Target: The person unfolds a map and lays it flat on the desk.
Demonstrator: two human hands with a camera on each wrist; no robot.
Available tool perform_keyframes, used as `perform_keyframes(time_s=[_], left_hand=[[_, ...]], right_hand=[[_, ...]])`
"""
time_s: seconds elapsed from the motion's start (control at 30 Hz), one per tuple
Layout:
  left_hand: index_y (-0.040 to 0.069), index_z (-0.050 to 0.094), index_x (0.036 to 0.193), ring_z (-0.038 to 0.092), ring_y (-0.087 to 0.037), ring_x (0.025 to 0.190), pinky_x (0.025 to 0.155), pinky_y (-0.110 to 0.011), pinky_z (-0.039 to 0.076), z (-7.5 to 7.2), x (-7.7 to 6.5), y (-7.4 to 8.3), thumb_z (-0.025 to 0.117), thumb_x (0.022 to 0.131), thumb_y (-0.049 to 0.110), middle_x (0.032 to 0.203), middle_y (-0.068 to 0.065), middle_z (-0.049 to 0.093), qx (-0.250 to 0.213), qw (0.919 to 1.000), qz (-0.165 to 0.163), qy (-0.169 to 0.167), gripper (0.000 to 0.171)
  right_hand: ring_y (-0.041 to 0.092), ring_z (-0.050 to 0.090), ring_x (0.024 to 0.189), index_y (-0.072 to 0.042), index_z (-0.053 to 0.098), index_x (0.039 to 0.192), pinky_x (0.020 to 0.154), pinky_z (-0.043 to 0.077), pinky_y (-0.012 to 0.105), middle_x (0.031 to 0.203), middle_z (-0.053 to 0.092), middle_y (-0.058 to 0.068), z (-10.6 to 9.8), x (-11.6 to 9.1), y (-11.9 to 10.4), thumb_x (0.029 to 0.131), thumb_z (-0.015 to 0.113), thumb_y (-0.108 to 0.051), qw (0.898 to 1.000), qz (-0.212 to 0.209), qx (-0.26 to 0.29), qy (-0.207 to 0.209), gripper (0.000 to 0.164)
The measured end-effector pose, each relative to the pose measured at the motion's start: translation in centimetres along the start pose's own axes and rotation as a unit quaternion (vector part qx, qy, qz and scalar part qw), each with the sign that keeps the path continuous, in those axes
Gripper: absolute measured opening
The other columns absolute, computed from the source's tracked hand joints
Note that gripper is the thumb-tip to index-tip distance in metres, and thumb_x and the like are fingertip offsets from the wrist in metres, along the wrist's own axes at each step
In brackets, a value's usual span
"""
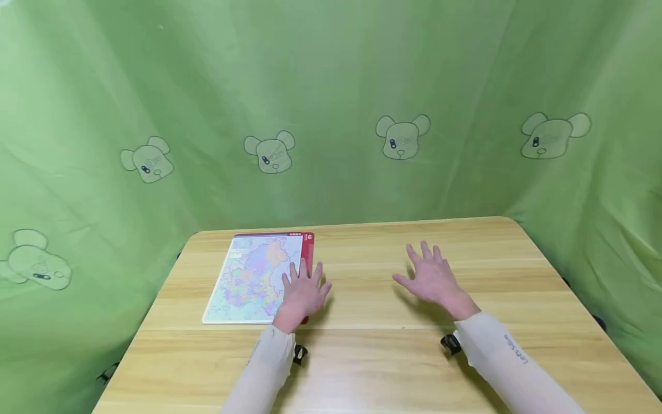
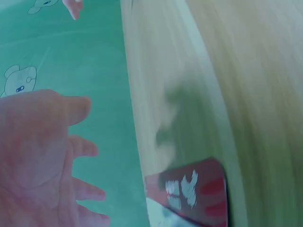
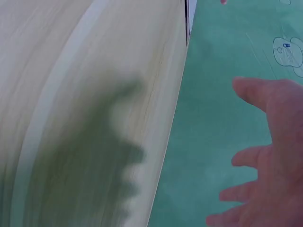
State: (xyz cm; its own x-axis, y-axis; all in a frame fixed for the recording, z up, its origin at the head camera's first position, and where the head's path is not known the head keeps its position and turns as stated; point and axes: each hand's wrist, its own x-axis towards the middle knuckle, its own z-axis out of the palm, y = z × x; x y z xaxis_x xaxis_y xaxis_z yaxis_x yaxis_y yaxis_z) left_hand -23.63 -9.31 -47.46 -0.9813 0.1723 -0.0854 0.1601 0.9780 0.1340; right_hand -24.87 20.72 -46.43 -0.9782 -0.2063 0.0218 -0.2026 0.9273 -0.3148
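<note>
A flat rectangular sheet printed with a pastel-coloured map (image 1: pixel 253 276) lies on the left part of the table. Along its right side and top shows a red border (image 1: pixel 308 244), whose rounded corner (image 2: pixel 203 189) appears in the left wrist view. Fingers spread, my left hand (image 1: pixel 301 296) is over the map's lower right edge; it holds nothing. To the right, my right hand (image 1: pixel 431 280) hovers above bare wood with its fingers spread, casting a shadow. That hand (image 3: pixel 279 156) is empty too in the right wrist view.
The light wooden table (image 1: pixel 362 368) has rounded far corners. Behind it and at both sides hangs a green curtain (image 1: pixel 331 75) with printed bear heads. A black strap (image 1: pixel 451 344) shows under the right wrist, another (image 1: pixel 300 354) under the left.
</note>
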Motion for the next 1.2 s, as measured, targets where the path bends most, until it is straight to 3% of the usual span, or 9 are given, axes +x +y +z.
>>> perform_keyframes(time_s=[0.23, 0.43, 0.73, 0.93, 1.2], left_hand=[[0.016, 0.035, 0.147, 0.024, -0.047, 0.134, 0.108, -0.059, 0.021, -0.6, -0.7, -1.4, 0.043, 0.097, 0.046, 0.147, -0.026, 0.028, 0.003, 1.0, 0.002, 0.008, 0.059], [0.014, 0.041, 0.144, 0.025, -0.046, 0.134, 0.108, -0.058, 0.021, -0.1, -1.7, -3.7, 0.048, 0.096, 0.042, 0.146, -0.028, 0.03, 0.001, 1.0, -0.001, -0.004, 0.056], [0.01, 0.043, 0.143, 0.028, -0.044, 0.134, 0.106, -0.058, 0.026, 0.5, -2.5, -8.8, 0.049, 0.097, 0.039, 0.146, -0.026, 0.031, 0.044, 0.9982, 0.035, 0.021, 0.055], [0.007, 0.042, 0.142, 0.028, -0.045, 0.133, 0.106, -0.059, 0.025, 0.1, -3.1, -12.0, 0.049, 0.097, 0.037, 0.146, -0.028, 0.031, 0.036, 0.9983, 0.031, 0.034, 0.055], [0.006, 0.04, 0.143, 0.03, -0.047, 0.131, 0.105, -0.059, 0.028, -0.2, -3.3, -15.0, 0.048, 0.098, 0.037, 0.145, -0.03, 0.03, 0.034, 0.9981, 0.032, 0.041, 0.056]], right_hand=[[0.054, 0.016, 0.133, 0.001, 0.029, 0.146, 0.106, 0.018, 0.063, 0.147, 0.019, 0.034, 0.7, 0.2, -0.8, 0.091, 0.054, -0.051, 0.998, -0.058, 0.002, 0.015, 0.08], [0.052, 0.023, 0.132, 0.002, 0.034, 0.144, 0.107, 0.02, 0.059, 0.146, 0.026, 0.032, 1.8, 0.2, -2.6, 0.092, 0.057, -0.042, 0.993, -0.112, 0.002, 0.019, 0.072], [0.044, 0.023, 0.136, -0.005, 0.036, 0.145, 0.107, 0.025, 0.056, 0.15, 0.026, 0.024, 3.4, 0.5, -6.5, 0.091, 0.059, -0.039, 0.984, -0.177, 0.005, -0.031, 0.068], [0.043, 0.025, 0.135, -0.005, 0.037, 0.145, 0.108, 0.025, 0.054, 0.149, 0.028, 0.023, 3.5, 0.9, -8.9, 0.092, 0.059, -0.037, 0.977, -0.207, 0.009, -0.053, 0.066], [0.04, 0.024, 0.137, -0.007, 0.037, 0.145, 0.109, 0.024, 0.052, 0.151, 0.026, 0.019, 4.7, 2.0, -12.3, 0.094, 0.057, -0.036, 0.966, -0.244, 0.004, -0.085, 0.063]])
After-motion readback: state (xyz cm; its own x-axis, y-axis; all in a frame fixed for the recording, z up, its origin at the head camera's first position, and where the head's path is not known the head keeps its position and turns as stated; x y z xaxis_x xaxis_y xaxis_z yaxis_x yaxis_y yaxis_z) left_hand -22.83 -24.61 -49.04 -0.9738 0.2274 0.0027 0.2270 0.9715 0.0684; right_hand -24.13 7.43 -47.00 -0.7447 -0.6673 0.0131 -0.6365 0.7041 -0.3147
